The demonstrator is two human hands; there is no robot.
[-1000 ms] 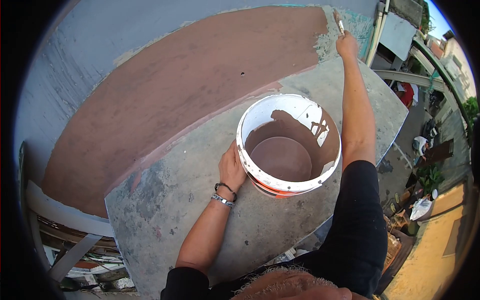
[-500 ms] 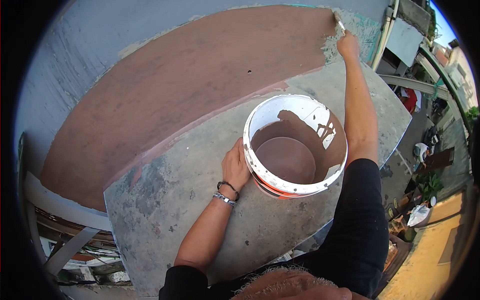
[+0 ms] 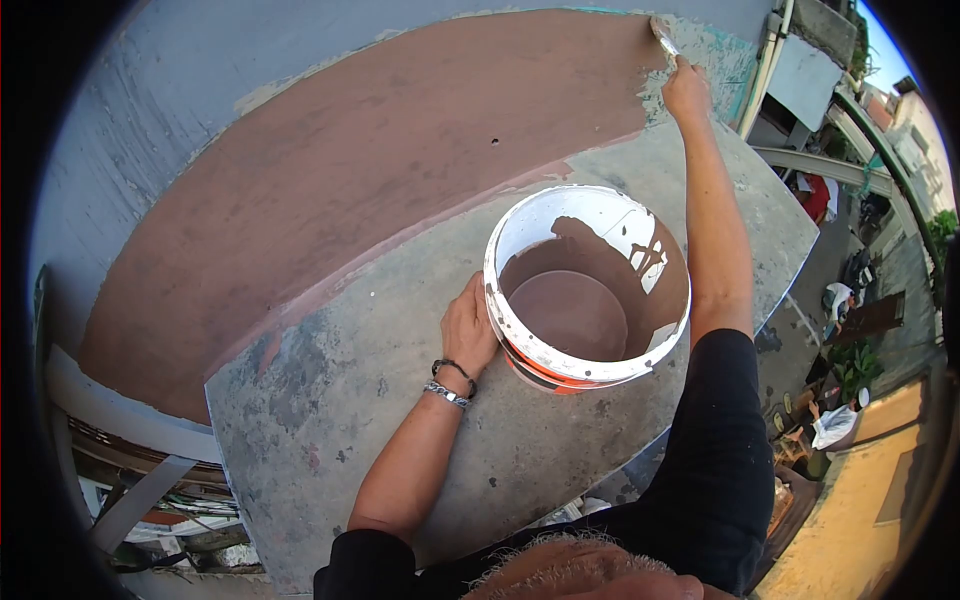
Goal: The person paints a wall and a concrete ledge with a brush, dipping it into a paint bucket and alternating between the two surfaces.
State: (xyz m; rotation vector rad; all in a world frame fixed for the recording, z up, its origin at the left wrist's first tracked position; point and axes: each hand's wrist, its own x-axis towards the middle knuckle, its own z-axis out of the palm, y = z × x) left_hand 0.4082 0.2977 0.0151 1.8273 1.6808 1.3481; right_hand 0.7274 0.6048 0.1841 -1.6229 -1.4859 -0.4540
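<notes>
My right hand [image 3: 687,93] is closed on the handle of a paintbrush [image 3: 664,38], its bristles against the wall at the upper right end of the brown painted area [image 3: 400,130]. My left hand [image 3: 468,325], a dark bracelet and a metal one on its wrist, rests against the left side of a white bucket [image 3: 585,373]. Its fingers go partly out of sight behind the bucket. Brown paint [image 3: 568,312] lies inside, and more is smeared over the inner wall. The bucket is over the grey concrete ledge [image 3: 340,440].
Unpainted grey-blue wall [image 3: 130,130] borders the brown area. Pipes [image 3: 768,75] run down the wall at the upper right. Beyond the ledge's right edge, far below, are people [image 3: 838,425], plants [image 3: 855,368] and a yellow wall [image 3: 850,510]. A metal beam [image 3: 140,500] crosses the lower left.
My right hand and the brush have shifted slightly left along the wall, and the brush is tilted more. My left hand remains at the bucket. Below, a person in white shows more clearly.
</notes>
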